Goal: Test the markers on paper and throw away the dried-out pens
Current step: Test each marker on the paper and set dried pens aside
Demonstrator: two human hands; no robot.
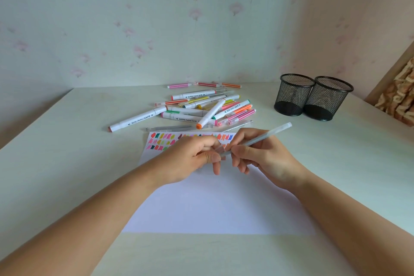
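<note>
A white sheet of paper (215,204) lies on the table, with rows of coloured test swatches (161,141) along its far edge. Above the sheet, my right hand (264,154) grips a translucent grey pen (268,135), its far end pointing up and right. My left hand (197,157) pinches the pen's near end, thumb and fingers curled round it. Whether a cap is on that end is hidden by the fingers. Behind the paper lies a heap of markers (201,107), white-barrelled and coloured ones mixed.
Two black mesh pen cups (293,96) (327,98) stand side by side at the back right. A long white marker (136,120) lies apart at the left of the heap. Three thin pens (203,84) rest by the wall. A wooden frame (394,78) rises at the right.
</note>
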